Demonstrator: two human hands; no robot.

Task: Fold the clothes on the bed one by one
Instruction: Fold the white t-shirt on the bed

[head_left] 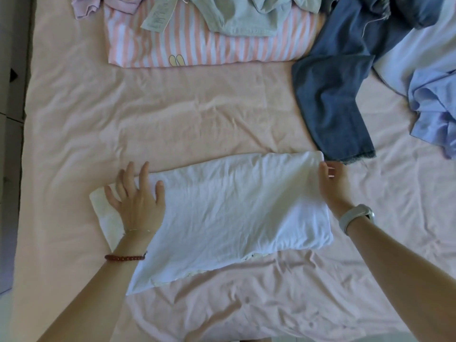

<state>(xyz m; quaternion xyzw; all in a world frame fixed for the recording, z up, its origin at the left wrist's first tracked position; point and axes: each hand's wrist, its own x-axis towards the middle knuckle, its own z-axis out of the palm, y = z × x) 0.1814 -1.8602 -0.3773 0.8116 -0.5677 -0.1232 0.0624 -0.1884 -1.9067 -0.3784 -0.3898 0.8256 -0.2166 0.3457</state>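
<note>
White garment lies partly folded into a long band across the near half of the bed, running from lower left up toward the right. My left hand rests flat on its left end, fingers spread and straight, pressing the cloth down and gripping nothing. My right hand sits at the far right corner of the band; fingers look curled at the edge as if pinching it, though the tips are partly hidden by the cloth, so I judge this a grasp rather than see it plainly. Risks as I read them: if the right hand lifts the corner while the left pins only the narrow end, the inner layers could slide and the fold go crooked; a lacy hem peeks out along the near edge and may splay further. The jeans have a frayed leg end lying just beside the right hand, close enough to be snagged or dragged along. The striped top, grey garment and light blue shirt lie well apart toward the far side, unfolded or only roughly laid, so most of the task looks undone.
</note>
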